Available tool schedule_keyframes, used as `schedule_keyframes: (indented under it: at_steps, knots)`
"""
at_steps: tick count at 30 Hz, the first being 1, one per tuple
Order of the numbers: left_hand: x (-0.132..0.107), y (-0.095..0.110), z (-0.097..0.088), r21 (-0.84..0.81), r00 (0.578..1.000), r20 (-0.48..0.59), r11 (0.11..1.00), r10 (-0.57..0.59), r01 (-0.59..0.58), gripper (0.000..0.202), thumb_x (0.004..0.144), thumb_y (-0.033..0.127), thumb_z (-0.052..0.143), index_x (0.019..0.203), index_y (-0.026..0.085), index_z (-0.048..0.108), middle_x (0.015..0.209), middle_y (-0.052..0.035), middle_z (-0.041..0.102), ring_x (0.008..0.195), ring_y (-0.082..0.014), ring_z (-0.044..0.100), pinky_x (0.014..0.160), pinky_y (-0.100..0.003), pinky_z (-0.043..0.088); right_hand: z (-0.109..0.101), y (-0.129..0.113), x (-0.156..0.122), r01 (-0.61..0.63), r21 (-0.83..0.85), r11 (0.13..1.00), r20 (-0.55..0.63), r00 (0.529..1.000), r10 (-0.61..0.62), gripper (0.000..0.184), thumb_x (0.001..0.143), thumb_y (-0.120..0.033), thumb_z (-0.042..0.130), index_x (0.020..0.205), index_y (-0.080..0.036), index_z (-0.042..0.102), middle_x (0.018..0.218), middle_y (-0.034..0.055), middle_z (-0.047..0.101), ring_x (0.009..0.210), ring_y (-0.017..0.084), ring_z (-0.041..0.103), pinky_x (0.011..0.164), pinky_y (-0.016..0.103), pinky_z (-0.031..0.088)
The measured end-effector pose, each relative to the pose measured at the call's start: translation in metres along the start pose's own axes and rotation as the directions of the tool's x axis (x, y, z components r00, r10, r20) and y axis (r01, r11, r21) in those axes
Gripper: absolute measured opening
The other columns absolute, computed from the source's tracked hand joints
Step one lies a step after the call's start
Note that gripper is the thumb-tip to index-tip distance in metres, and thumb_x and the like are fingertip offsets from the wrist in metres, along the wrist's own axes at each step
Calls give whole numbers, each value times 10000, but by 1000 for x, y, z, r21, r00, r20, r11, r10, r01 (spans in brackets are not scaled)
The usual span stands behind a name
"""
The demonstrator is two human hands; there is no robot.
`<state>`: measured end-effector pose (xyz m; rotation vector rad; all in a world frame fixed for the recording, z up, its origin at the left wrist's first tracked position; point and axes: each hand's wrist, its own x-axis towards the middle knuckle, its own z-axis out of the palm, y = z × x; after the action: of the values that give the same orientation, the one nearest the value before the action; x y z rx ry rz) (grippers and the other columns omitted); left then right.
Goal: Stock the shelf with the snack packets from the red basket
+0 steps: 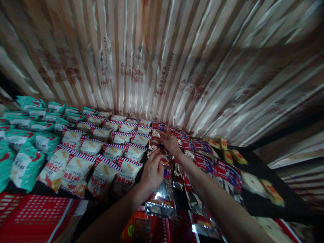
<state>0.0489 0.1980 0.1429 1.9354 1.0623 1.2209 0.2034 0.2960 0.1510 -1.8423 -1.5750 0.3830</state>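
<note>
My left hand (153, 171) is bent over the column of red-and-silver snack packets, its fingers curled onto a packet (165, 162). Just beyond it, my right hand (171, 143) reaches across with fingers stretched out, touching a silver-topped packet (156, 135) in the same column. The fingertips partly hide both packets. Nearer me lies another red-and-silver packet (162, 197), its shiny end overhanging the display's front edge. More red packets (202, 162) lie in overlapping columns to the right of my hands.
White snack bags (105, 175) with striped tops stand in rows at left, beside teal bags (27, 165). Red plastic baskets (32, 212) sit along the front. Small yellow packs (239, 157) and a round white item (251, 183) lie at right. A printed plastic curtain (141, 60) hangs behind.
</note>
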Motion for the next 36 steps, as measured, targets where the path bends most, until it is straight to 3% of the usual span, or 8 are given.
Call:
schedule_keyframes:
  at_steps: [6,10,16,21,24,27,31,36]
  knots:
    - [-1,1,-3,45,997,-7,996,83,-83,333,820,52,404,1053,192,596,1296,-91,540,1233,-190,488,1042,-400,434,-8,2,-10,54,35,998,-145,988,-48,275,786,-314,516,957,-217,709,1144,59,652,1124,224,552,1014,396,375]
    - [-5,0,-6,81,983,43,980,177,-180,340,839,67,387,1082,183,594,1296,-102,540,1215,-184,506,1027,-359,449,-28,17,-42,40,85,996,-206,978,-21,296,782,-353,509,951,-211,705,1183,73,634,1159,232,531,1024,419,366]
    - [-19,12,-15,92,936,124,936,328,-340,357,849,75,379,1116,180,592,1319,-105,530,1213,-190,510,1027,-369,445,-82,62,-132,-103,65,993,-239,964,116,371,765,-450,494,945,-197,696,1150,103,649,1105,252,570,980,436,411]
    - [-59,54,-7,11,898,211,918,386,-397,384,837,55,374,1114,195,599,1284,-102,562,1184,-188,537,993,-357,476,-126,96,-224,-224,38,974,-341,913,223,389,757,-496,491,945,-219,690,1033,104,695,1008,268,616,911,451,463]
    - [-91,78,12,-62,819,379,895,431,-442,390,852,58,366,1150,197,576,1279,-98,565,1166,-178,550,980,-339,488,-133,103,-273,-187,16,982,-346,920,181,343,774,-485,502,926,-242,692,984,97,706,962,265,630,895,455,477]
    - [-121,90,33,-18,778,502,904,378,-427,381,838,58,388,1153,181,564,1312,-120,534,1223,-214,501,990,-375,480,-128,106,-307,-118,11,993,-329,937,115,288,787,-441,522,937,-258,687,979,85,708,964,257,630,911,452,472]
    - [-148,90,49,43,749,588,913,305,-406,361,824,73,409,1138,159,567,1344,-146,495,1253,-249,469,1005,-413,465,-123,119,-318,-197,111,974,-362,905,224,347,791,-455,504,984,-218,668,1030,106,688,946,252,636,840,419,510]
    - [-167,89,50,9,746,592,923,305,-385,335,850,116,397,1132,131,578,1323,-176,507,1188,-245,534,979,-393,490,-136,152,-289,-411,205,888,-482,747,457,512,774,-495,463,1100,-129,609,1070,163,655,948,264,634,802,398,505]
